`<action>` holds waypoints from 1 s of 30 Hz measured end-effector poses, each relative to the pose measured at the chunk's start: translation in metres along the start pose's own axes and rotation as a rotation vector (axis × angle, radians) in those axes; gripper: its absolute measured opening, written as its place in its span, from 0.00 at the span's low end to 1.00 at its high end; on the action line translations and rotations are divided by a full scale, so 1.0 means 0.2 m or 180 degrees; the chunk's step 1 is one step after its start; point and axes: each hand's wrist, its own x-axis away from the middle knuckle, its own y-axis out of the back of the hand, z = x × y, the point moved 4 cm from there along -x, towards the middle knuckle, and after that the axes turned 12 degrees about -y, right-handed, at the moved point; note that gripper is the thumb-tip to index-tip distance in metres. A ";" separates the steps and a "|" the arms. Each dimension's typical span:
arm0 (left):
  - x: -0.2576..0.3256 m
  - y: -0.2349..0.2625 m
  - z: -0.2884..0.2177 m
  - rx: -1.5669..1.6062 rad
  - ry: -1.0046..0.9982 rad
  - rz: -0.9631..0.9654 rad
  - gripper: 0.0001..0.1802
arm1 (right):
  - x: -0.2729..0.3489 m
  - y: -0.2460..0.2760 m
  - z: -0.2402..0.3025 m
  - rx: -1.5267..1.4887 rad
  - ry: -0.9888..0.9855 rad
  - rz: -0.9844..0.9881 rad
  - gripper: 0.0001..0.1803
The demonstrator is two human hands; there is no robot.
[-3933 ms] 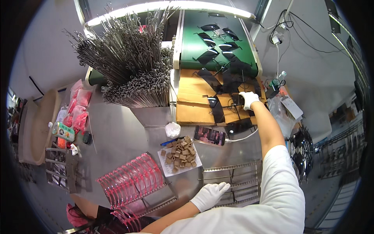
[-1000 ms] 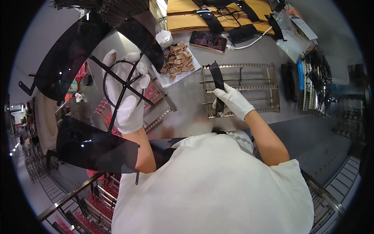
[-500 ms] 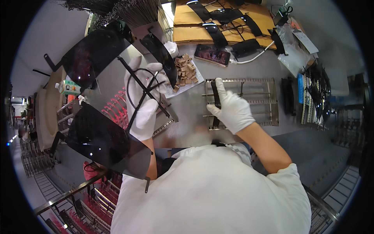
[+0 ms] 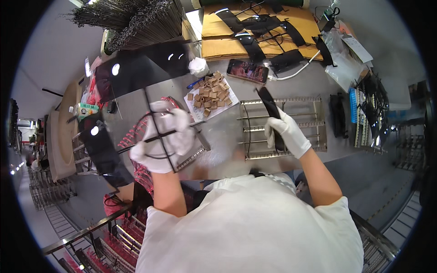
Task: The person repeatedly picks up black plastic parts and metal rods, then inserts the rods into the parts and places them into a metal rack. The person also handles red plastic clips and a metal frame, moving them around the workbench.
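Note:
My left hand [image 4: 170,132], in a white glove and blurred by motion, grips a black cross-shaped wire rack [image 4: 157,113] with a wire hoop. Large dark glossy lens panels hang from that rack, one at the top [image 4: 141,68] and another at its left side [image 4: 102,145]. In my right hand [image 4: 291,132], also gloved, is a dark curved strip-like lens piece [image 4: 269,104], held tilted above a metal wire tray [image 4: 314,123] with notched bars. Its lower end is partly hidden by the fingers.
Brown clips [image 4: 211,95] lie heaped on white paper beside a phone [image 4: 248,72] with a white cable. Farther off, dark panels rest on yellow cardboard [image 4: 214,32]. Bundled wire hooks [image 4: 150,22] stand far left; red-tipped racks [image 4: 129,236] are low at left.
My right hand has lifted the dark lens piece off the metal tray and tilted it. My left hand has turned the cross-shaped rack with its panels, which has swung farther away and to the left.

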 end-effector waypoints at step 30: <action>0.24 0.03 0.27 0.0340 0.1428 -0.0570 0.50 | 0.17 -0.38 0.22 0.1465 0.0148 0.0508 0.44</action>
